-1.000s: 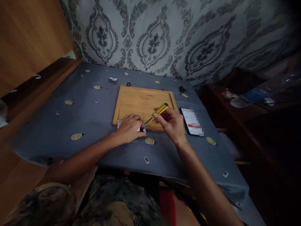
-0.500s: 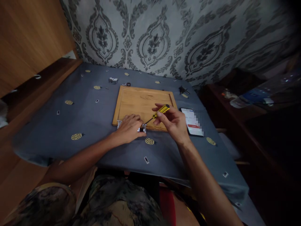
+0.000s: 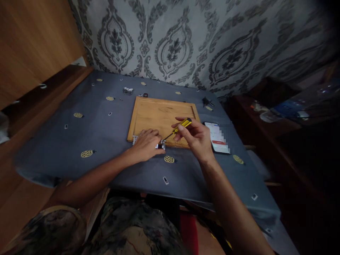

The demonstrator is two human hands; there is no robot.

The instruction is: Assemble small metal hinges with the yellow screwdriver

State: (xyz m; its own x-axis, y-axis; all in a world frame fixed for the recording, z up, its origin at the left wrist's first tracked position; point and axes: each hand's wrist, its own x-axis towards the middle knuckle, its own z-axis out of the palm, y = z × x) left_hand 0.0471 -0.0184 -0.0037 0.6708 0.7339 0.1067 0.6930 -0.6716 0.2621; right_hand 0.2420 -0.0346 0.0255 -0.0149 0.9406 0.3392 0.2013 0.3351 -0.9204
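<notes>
My left hand [image 3: 146,143] is closed over a shiny silver metal piece [image 3: 162,146] at the near edge of a wooden board [image 3: 159,111]. Most of the piece is hidden under my palm and fingers; a bright patterned bit shows on the hand's left side, and whether it is the same piece I cannot tell. In my right hand [image 3: 198,136] is a small yellow and black screwdriver [image 3: 183,124], pinched by the handle and slanting down to the left. Its tip meets the metal piece beside my left fingers, touching or almost touching.
A blue-grey patterned cloth [image 3: 98,134] covers the table. Right of the board lies a phone [image 3: 216,136] with its screen lit. Behind are a silver metal item [image 3: 128,91], a small black piece [image 3: 145,95] and a black object [image 3: 207,102]. A plastic bottle [image 3: 287,108] lies farther right.
</notes>
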